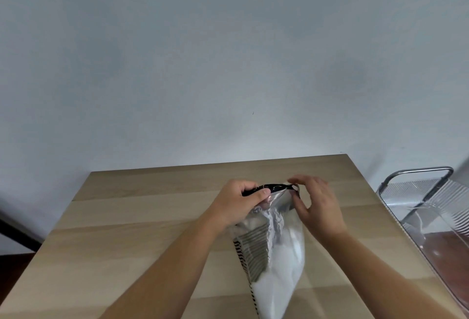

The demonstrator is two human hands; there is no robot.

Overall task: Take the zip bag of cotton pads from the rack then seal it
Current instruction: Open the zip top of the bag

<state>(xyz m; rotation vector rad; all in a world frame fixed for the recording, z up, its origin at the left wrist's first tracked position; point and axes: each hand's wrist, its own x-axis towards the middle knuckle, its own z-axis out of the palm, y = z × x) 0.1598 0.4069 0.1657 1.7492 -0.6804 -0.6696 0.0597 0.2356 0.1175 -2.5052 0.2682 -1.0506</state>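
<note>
i have the zip bag (272, 247) upright on the wooden table (127, 230), its base toward me and its black zip strip (274, 187) at the top, away from me. the rack (426, 207) stands off the table's right edge, well apart from the bag, so the fetching part looks done and the sealing is what i am at.

my left hand (238, 204) is clamped on the left end of the strip, thumb across the near face and fingers curled behind it. my right hand (317, 207) is at the right end; its fingers are loosely spread around the corner and i cannot tell whether they are actually pinching the strip or only touching it. the strip bows a little between my hands, so i judge that it is not yet pressed shut along its length, though the blur keeps me from being sure.

to do this well i want the left pinch to stay firm as an anchor, and the two sides of the track lined up before i press. then i should pinch with thumb and forefinger at one end and run along to the other, without skipping the middle where it bows. the white cotton pads (284, 263) sit low in the bag, so they should not crowd the zip. the film looks thin and slippery, and if i pull too hard the bag may tip over.
</note>
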